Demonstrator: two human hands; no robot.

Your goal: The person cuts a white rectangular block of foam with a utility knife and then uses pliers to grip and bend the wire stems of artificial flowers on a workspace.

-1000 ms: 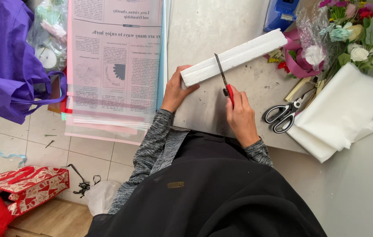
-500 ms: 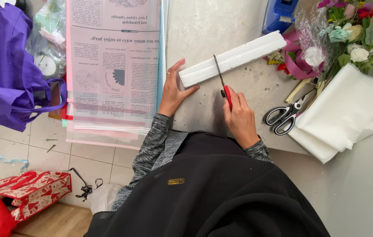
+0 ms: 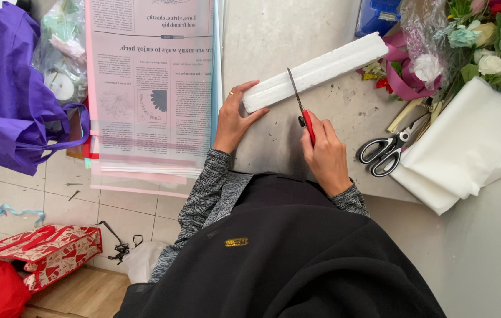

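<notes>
A long white foam block [image 3: 321, 69] lies slanted on the grey worktop [image 3: 280, 35]. My left hand [image 3: 234, 118] presses flat against the block's near left end, fingers spread, a ring on one finger. My right hand [image 3: 324, 154] grips the red handle of a knife [image 3: 298, 103]. Its thin blade stands across the block a little left of the middle, point away from me.
Black-handled scissors [image 3: 387, 150] lie right of my right hand, beside folded white sheets [image 3: 468, 144]. Flowers in clear wrap [image 3: 468, 35] fill the far right corner. Printed wrapping sheets [image 3: 150, 88] hang at left, next to a purple bag [image 3: 9, 88]. Red bags [image 3: 32, 253] sit on the floor.
The knife blade has shifted slightly along the foam block under my right hand. My left hand has stayed at the block's end, its fingers now spread flatter.
</notes>
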